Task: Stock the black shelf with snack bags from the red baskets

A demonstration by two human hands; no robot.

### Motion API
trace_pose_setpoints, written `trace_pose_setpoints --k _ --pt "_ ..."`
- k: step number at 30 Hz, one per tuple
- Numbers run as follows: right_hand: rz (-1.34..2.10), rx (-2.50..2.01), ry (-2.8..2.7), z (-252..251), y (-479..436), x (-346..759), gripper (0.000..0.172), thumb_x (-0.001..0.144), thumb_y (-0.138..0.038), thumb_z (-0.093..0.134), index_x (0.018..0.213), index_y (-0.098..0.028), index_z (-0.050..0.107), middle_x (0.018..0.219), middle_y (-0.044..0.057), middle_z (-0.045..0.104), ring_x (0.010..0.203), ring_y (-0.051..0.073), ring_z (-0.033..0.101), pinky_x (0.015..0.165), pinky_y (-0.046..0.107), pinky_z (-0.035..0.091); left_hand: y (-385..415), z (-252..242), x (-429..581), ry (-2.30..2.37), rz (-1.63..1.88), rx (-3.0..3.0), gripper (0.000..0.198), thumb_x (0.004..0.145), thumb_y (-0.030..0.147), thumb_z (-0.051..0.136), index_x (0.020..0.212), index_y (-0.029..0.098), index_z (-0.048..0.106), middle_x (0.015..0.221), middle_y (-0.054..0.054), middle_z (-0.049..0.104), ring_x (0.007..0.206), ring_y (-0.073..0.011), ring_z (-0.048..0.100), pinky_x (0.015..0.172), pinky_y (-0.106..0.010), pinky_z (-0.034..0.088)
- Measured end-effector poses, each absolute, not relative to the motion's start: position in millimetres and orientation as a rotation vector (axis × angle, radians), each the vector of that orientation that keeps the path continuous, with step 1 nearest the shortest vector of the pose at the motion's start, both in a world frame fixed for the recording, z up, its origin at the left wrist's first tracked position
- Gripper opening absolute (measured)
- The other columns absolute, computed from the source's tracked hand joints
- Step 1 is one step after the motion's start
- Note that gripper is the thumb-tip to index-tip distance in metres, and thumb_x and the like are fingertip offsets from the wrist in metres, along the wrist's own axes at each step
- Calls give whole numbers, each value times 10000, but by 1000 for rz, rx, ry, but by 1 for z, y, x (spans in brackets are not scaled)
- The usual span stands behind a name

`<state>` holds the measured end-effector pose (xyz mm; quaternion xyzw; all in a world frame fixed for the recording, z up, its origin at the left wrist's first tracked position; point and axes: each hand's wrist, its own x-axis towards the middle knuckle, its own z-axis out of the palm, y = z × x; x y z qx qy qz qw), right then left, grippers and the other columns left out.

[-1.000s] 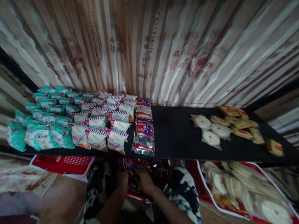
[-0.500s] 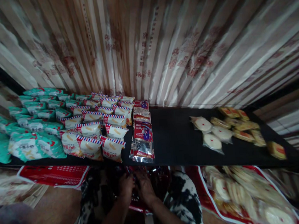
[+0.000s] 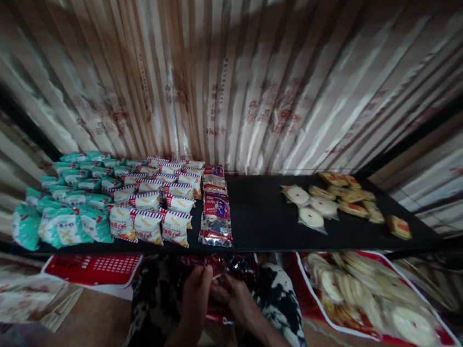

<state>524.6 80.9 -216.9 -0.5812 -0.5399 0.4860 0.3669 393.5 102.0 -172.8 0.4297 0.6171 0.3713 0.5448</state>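
Observation:
My left hand (image 3: 197,290) and my right hand (image 3: 234,297) are close together below the shelf's front edge, over a bag of dark red shiny packets (image 3: 245,266) between my knees. The fingers of both hands are bent inward around something small and dark that I cannot make out. Above them on the black shelf (image 3: 256,215) lies a column of red and silver packets (image 3: 217,213). Left of these stand rows of white and red snack bags (image 3: 148,226), then teal snack bags (image 3: 67,224).
Round white packaged cakes (image 3: 311,217) and yellow packets (image 3: 353,209) lie on the shelf's right part. Below right is a red bag (image 3: 309,286) of packaged cakes. A red printed sheet (image 3: 96,269) lies below left. A striped curtain (image 3: 247,83) hangs behind.
The camera view has shifted, so the shelf's goods appear farther right on the left side and farther left on the right side. My hands have risen slightly off the bag, fingers more visible.

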Motion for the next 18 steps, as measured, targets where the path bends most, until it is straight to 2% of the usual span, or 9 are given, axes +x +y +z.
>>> trace_pose_setpoints --k 3,6,9,11,14,18 --pt "1251 -1474 -1192 -194 90 536 368 692 -511 666 863 -185 675 787 29 712 757 228 652 710 318 509 102 -163 391 1508 1088 1121 322 798 460 432 880 199 602 828 -39 662 791 -183 617 740 -300 483" --pt "1294 -1416 -1033 -181 102 546 445 637 -543 705 874 -171 650 745 31 704 677 207 642 656 314 506 104 -169 393 1605 1138 1166 369 754 418 487 1023 181 573 1015 -89 647 939 -213 605 821 -344 473" --pt "1328 -1355 -923 -176 111 552 489 616 -553 721 896 -163 627 739 38 704 647 198 643 652 320 505 107 -179 400 1510 989 1123 435 718 417 534 1069 160 553 963 -93 673 906 -223 630 800 -347 480" --pt "1334 -1333 -896 -175 115 555 491 634 -555 709 913 -162 615 749 45 707 649 200 648 658 328 508 109 -183 406 1363 915 1064 419 715 441 546 1019 153 568 860 -78 693 824 -216 649 761 -328 488" --pt "1240 -1360 -906 -176 121 560 475 668 -519 694 974 -170 594 818 50 710 704 203 654 693 332 515 114 -189 418 1250 967 1003 392 704 471 567 926 149 587 787 -69 691 763 -209 651 716 -306 492" --pt "1002 -1498 -922 -178 136 570 447 724 -515 626 1018 -181 577 862 54 707 763 216 659 707 331 524 133 -195 435 1283 1060 998 408 714 454 576 978 144 591 750 -49 676 707 -186 645 684 -288 500"
